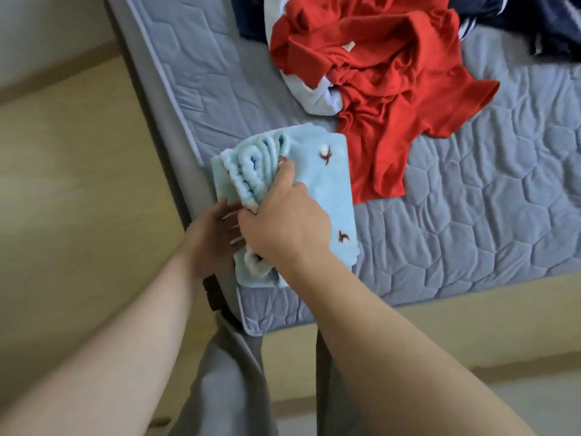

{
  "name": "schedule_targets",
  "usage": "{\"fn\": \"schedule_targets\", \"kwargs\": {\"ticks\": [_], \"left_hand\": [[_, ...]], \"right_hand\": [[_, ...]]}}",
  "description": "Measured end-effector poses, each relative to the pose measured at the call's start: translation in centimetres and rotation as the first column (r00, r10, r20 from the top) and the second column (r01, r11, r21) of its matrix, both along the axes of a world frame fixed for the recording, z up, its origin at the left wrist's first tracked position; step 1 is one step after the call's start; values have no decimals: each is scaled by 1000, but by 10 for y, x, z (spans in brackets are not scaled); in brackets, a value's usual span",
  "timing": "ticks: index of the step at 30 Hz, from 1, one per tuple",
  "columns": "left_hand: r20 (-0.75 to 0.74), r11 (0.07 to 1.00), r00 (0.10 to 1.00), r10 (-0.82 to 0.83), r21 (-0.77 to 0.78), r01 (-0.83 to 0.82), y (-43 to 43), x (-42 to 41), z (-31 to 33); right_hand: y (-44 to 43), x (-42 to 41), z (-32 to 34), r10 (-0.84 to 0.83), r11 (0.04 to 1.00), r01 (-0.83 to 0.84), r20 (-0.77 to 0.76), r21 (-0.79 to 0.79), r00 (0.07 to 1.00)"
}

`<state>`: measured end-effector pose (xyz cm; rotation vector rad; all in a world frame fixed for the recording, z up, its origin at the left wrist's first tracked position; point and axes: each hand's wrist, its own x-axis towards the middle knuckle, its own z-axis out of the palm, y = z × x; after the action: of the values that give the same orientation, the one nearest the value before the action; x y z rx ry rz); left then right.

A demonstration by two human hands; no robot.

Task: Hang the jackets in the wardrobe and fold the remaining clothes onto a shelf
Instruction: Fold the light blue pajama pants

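My bare forearms reach in from 7 and 5 o'clock and meet near the middle. My right hand (283,225) lies knuckles up, fingers curled into the bunched folds of the blue cloth (327,184). My left hand (209,243) touches it at 9 o'clock, fingers straight, tips partly hidden under the right.

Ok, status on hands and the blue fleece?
Right hand gripping folded light blue fleece, mattress corner. Left hand touching its edge. Red shirt crumpled alongside.

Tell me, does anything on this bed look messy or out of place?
The red shirt lies crumpled and unfolded, tangled with a white garment, unlike the neatly folded blue cloth beside it. Nothing looks damaged.
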<state>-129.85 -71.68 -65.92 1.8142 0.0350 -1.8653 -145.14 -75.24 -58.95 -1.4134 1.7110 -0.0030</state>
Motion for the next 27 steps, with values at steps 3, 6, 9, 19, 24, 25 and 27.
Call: {"fn": "schedule_targets", "kwargs": {"ticks": [3,6,9,19,24,25,27], "left_hand": [[-37,996,995,88,34,-87,13,34,-8],[-28,996,997,76,55,-75,12,49,-17],[-5,999,1000,-18,32,18,3,54,-23],[439,961,862,-254,18,275,-31,18,-30],[565,899,705,-428,187,396,-42,17,-45],[552,911,729,-405,175,374,-43,19,-48],[511,938,789,-341,130,322,-42,24,-53]], "right_hand": [[5,40,-32,56,997,-51,-97,51,994],[16,60,-61,104,990,-90,-129,111,986],[31,71,-76,87,990,-82,-38,118,995],[69,52,-76,-259,966,251,257,62,931],[93,59,-72,-694,714,678,45,176,719],[100,61,-73,-766,606,735,-26,304,643],[113,70,-73,-884,284,753,-142,593,446]]}}
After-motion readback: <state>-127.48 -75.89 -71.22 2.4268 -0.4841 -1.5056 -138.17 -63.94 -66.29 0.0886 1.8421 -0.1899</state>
